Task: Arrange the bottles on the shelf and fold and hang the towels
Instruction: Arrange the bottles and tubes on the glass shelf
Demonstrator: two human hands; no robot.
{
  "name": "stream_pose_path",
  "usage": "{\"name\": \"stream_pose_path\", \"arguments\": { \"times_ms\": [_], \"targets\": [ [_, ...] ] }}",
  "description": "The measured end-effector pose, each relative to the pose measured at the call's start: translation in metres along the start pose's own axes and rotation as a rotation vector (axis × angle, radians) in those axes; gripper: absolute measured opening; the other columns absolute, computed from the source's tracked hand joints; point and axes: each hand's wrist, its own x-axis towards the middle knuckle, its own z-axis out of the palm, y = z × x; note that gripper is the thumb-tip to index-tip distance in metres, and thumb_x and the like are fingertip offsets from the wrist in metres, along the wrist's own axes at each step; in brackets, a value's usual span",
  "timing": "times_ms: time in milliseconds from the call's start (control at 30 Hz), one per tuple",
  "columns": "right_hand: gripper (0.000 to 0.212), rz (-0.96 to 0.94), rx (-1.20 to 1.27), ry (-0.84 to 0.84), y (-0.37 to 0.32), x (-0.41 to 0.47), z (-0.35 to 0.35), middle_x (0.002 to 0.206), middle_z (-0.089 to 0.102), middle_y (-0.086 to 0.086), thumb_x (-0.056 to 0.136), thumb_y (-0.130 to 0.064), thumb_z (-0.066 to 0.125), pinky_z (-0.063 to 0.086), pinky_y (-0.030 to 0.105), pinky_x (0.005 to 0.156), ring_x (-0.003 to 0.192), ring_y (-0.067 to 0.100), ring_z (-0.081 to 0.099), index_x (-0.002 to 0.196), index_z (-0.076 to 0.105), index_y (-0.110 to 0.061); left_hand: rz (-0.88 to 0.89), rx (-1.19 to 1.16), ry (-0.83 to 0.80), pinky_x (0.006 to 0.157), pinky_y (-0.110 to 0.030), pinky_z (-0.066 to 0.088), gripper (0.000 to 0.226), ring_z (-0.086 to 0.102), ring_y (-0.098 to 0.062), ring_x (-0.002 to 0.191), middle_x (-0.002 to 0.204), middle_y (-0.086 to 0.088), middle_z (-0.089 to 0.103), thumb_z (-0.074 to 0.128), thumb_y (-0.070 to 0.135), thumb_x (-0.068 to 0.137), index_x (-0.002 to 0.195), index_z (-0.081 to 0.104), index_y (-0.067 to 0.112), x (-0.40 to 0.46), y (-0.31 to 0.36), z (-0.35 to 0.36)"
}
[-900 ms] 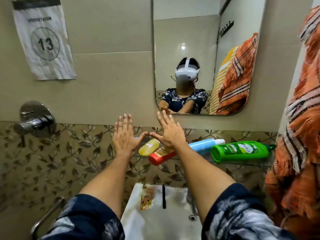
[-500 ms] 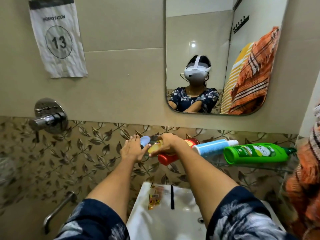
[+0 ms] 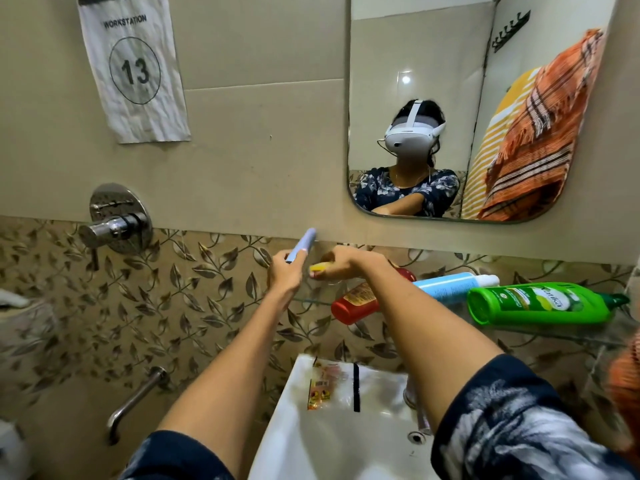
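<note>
At a bathroom wash basin (image 3: 332, 427), the left hand (image 3: 285, 277) has its fingers closed around a slim pale-blue tube (image 3: 303, 244), its long axis tilted up and to the right, while the right hand (image 3: 346, 266) curls over a small yellow bottle (image 3: 318, 267) at the left end of the glass shelf (image 3: 519, 329). Just right of that hand the red bottle (image 3: 356, 303), the blue-and-white bottle (image 3: 453, 287) and the green bottle (image 3: 540, 303) lie on their sides along the shelf — the right hand is the nearer to stand them up — and an orange checked towel (image 3: 627, 375) hangs at the frame's right edge.

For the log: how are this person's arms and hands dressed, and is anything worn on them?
Both forearms are bare. Short dark navy sleeves with a pale whitish floral print end around the elbows. The left hand and right hand are ungloved; no watch or bracelet shows.
</note>
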Motion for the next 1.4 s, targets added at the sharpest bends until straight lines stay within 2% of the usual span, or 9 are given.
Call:
{"name": "stream_pose_path", "arguments": {
  "times_ms": [100, 200, 267, 433, 567, 967, 1133, 1300, 1400],
  "targets": [
    [0.063, 0.015, 0.175, 0.063, -0.001, 0.001, -0.008, 0.123, 0.056, 0.016, 0.089, -0.056, 0.049, 0.051, 0.040, 0.085, 0.097, 0.027, 0.056, 0.127, 0.049, -0.006, -0.007, -0.249, -0.031, 0.042, -0.005, 0.041, 0.042, 0.052, -0.006, 0.067, 0.100, -0.010, 0.056, 0.064, 0.014, 0.082, 0.119, 0.050, 0.001, 0.004, 0.012, 0.001],
    [0.065, 0.048, 0.390, 0.108, 0.004, 0.001, -0.010, 0.117, 0.055, 0.019, 0.088, -0.054, 0.052, 0.058, 0.042, 0.076, 0.097, 0.033, 0.061, 0.123, 0.048, 0.001, -0.054, -0.361, -0.125, 0.048, -0.007, 0.046, 0.064, 0.059, -0.011, 0.077, 0.110, -0.013, 0.055, 0.069, 0.008, 0.079, 0.133, 0.035, 0.001, 0.006, 0.017, 0.001],
    [0.054, 0.048, 0.435, 0.133, 0.010, 0.000, -0.009, 0.118, 0.057, 0.022, 0.089, -0.042, 0.059, 0.058, 0.039, 0.070, 0.098, 0.036, 0.062, 0.119, 0.050, 0.001, -0.039, -0.281, -0.117, 0.054, -0.010, 0.047, 0.072, 0.059, -0.015, 0.091, 0.117, -0.010, 0.054, 0.072, 0.007, 0.075, 0.135, 0.033, 0.003, 0.005, 0.014, 0.001],
    [0.047, 0.070, 0.416, 0.147, 0.022, 0.001, -0.005, 0.108, 0.059, 0.019, 0.084, -0.032, 0.068, 0.056, 0.041, 0.083, 0.093, 0.031, 0.064, 0.115, 0.049, -0.001, 0.012, -0.011, -0.027, 0.092, -0.031, 0.041, 0.068, 0.049, -0.030, 0.124, 0.133, -0.014, 0.052, 0.074, 0.006, 0.073, 0.131, 0.040, 0.004, 0.007, -0.005, 0.003],
    [0.053, 0.056, 0.419, 0.148, 0.029, 0.006, -0.004, 0.116, 0.061, 0.021, 0.083, -0.033, 0.070, 0.052, 0.048, 0.092, 0.103, 0.034, 0.063, 0.118, 0.051, 0.001, 0.013, 0.153, 0.012, 0.102, -0.049, 0.042, 0.056, 0.052, -0.032, 0.121, 0.129, -0.013, 0.057, 0.075, 0.010, 0.073, 0.123, 0.049, 0.007, 0.007, -0.017, 0.007],
    [0.057, -0.001, 0.588, 0.144, 0.044, 0.011, 0.004, 0.125, 0.056, 0.017, 0.083, -0.027, 0.071, 0.055, 0.039, 0.084, 0.108, 0.030, 0.058, 0.129, 0.046, -0.004, 0.041, 0.256, 0.121, 0.101, -0.045, 0.038, 0.044, 0.058, -0.031, 0.111, 0.115, -0.009, 0.065, 0.077, 0.023, 0.073, 0.109, 0.056, 0.010, 0.002, -0.028, 0.015],
    [0.062, 0.035, 0.598, 0.084, 0.048, 0.003, -0.007, 0.124, 0.058, 0.013, 0.080, -0.023, 0.074, 0.056, 0.035, 0.085, 0.099, 0.023, 0.060, 0.132, 0.046, -0.004, 0.018, 0.315, 0.167, 0.112, -0.047, 0.014, 0.094, 0.021, -0.028, 0.142, 0.155, -0.010, 0.022, 0.074, 0.038, 0.074, 0.147, 0.019, 0.014, -0.009, -0.027, 0.022],
    [0.046, 0.039, 0.663, 0.083, 0.066, -0.016, -0.029, 0.123, 0.061, 0.015, 0.079, -0.010, 0.073, 0.055, 0.029, 0.080, 0.096, 0.019, 0.059, 0.121, 0.057, -0.003, 0.123, 0.243, 0.483, 0.102, -0.043, 0.023, 0.065, 0.031, -0.027, 0.132, 0.146, -0.008, 0.036, 0.060, 0.043, 0.083, 0.137, 0.038, 0.017, -0.036, -0.006, 0.030],
    [0.043, 0.062, 0.637, 0.102, 0.081, -0.029, -0.039, 0.124, 0.060, 0.013, 0.079, -0.006, 0.071, 0.054, 0.022, 0.070, 0.098, 0.017, 0.058, 0.120, 0.059, -0.004, 0.210, 0.229, 0.481, 0.095, -0.037, 0.022, 0.040, 0.038, -0.024, 0.121, 0.130, -0.006, 0.047, 0.058, 0.042, 0.084, 0.116, 0.052, 0.019, -0.053, 0.007, 0.037]
  ]
}}
